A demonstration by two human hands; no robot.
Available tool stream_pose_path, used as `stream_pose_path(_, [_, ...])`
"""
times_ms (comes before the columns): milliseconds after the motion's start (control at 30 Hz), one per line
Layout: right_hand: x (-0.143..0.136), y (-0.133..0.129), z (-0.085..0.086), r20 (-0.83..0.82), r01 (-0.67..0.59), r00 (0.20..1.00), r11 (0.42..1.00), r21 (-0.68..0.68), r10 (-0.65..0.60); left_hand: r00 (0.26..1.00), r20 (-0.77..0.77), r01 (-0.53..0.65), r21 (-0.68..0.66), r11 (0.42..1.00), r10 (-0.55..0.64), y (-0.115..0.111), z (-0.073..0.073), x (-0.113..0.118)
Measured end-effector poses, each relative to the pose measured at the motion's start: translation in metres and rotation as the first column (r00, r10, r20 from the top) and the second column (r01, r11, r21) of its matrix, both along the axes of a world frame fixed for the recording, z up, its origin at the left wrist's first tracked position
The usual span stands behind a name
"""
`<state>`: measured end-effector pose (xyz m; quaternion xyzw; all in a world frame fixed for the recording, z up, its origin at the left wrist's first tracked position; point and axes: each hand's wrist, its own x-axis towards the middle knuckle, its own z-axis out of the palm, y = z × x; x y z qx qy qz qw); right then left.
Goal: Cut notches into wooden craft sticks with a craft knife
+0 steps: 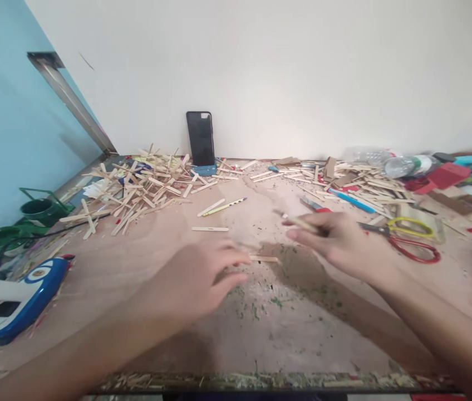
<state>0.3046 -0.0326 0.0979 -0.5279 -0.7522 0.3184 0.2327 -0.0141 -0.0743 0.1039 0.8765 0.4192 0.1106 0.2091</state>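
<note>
My left hand (202, 270) is over the middle of the table, thumb and fingers apart, with nothing seen between them. Just beyond its fingertips lies a wooden craft stick (265, 259). My right hand (336, 239) is closed on a slim pale stick (303, 224) pointing left; motion blurs its tip, so its exact kind is unclear. Farther back lie another craft stick (210, 229) and a yellow pencil (224, 207), which has a further stick (211, 208) beside it. Scissors (413, 239) with yellow and red handles rest right of my right hand.
A heap of craft sticks (148, 186) spreads at the back left, another pile (369, 184) at the back right. A phone (201, 139) stands upright against the wall. A blue-and-white device (31, 295) sits left, a plastic bottle (407, 165) right. Green scraps (278, 301) litter the front.
</note>
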Motion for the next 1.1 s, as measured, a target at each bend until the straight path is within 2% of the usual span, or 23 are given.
stream_pose_path(133, [-0.015,0.003,-0.018,-0.002,-0.099,0.995,0.993,-0.059,0.099,0.995,-0.101,0.025,-0.028,0.999,-0.027,0.018,-0.026,0.014])
stream_pose_path(267, [-0.013,0.002,-0.029,0.022,-0.134,0.991,0.990,-0.047,0.135,0.989,-0.140,0.040,0.002,0.999,-0.039,0.024,-0.043,0.015])
stream_pose_path(500, [-0.011,0.005,-0.032,0.069,-0.202,0.977,0.979,0.031,0.199,0.991,-0.133,0.036,0.089,0.995,-0.024,0.027,-0.052,0.005])
stream_pose_path(633, [-0.011,-0.001,-0.024,0.078,-0.255,0.964,0.966,0.029,0.252,0.996,-0.047,0.083,0.124,0.989,-0.077,0.025,-0.056,0.002])
stream_pose_path(800, [-0.006,-0.008,-0.013,0.097,-0.343,0.935,0.939,-0.002,0.342,0.985,0.076,0.133,0.223,0.966,-0.153,0.023,-0.073,-0.002])
stream_pose_path(933, [-0.003,-0.010,-0.013,0.133,-0.422,0.901,0.905,0.052,0.413,0.980,0.149,0.085,0.285,0.955,-0.131,0.020,-0.084,-0.003])
stream_pose_path(1100, [-0.008,-0.014,-0.022,0.152,-0.480,0.873,0.872,0.101,0.463,0.982,0.155,0.051,0.323,0.945,-0.105,0.015,-0.081,-0.001])
